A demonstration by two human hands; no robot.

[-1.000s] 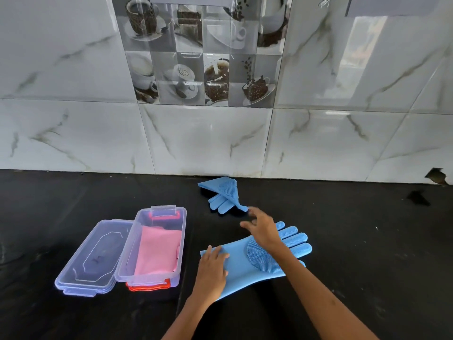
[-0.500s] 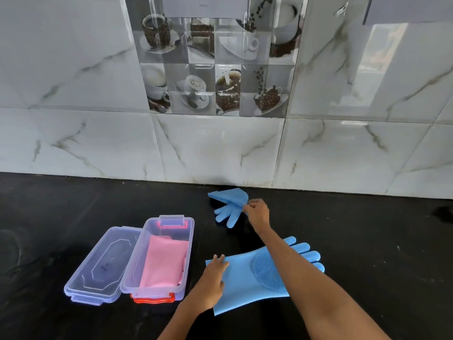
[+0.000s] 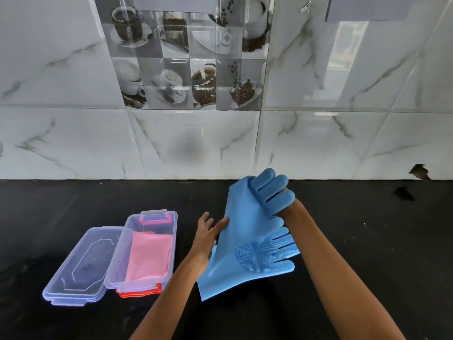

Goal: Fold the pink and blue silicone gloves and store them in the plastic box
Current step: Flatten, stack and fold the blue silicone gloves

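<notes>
- Flat glove (image 3: 247, 266): blue, lies on the black worktop (image 3: 355, 241), cuff toward the camera, fingers pointing right, round bristle patch facing up.
- Lid (image 3: 81, 263): clear, lies on the worktop touching the box's left side.
- Box (image 3: 115, 276): clear plastic, open, with red latches at its near and far ends. Folded pink glove (image 3: 149, 256) lies inside it; whether one or two, cannot tell.
- Left hand (image 3: 208, 233): between the box and the blue gloves, fingers spread loose, fingertips against the left edge of the raised glove. Grip open; a pinch is not visible.
- Raised glove (image 3: 252, 209): blue, smooth side toward the camera, fingers up. It hangs over the flat glove and hides part of it.
- Right hand (image 3: 288, 209): mostly hidden behind the raised glove's fingers. Grip closed on that glove near its finger end, holding it up off the worktop.
- Wall (image 3: 196, 143): white marbled tiles behind the worktop, with a panel of coffee-cup picture tiles higher up.
</notes>
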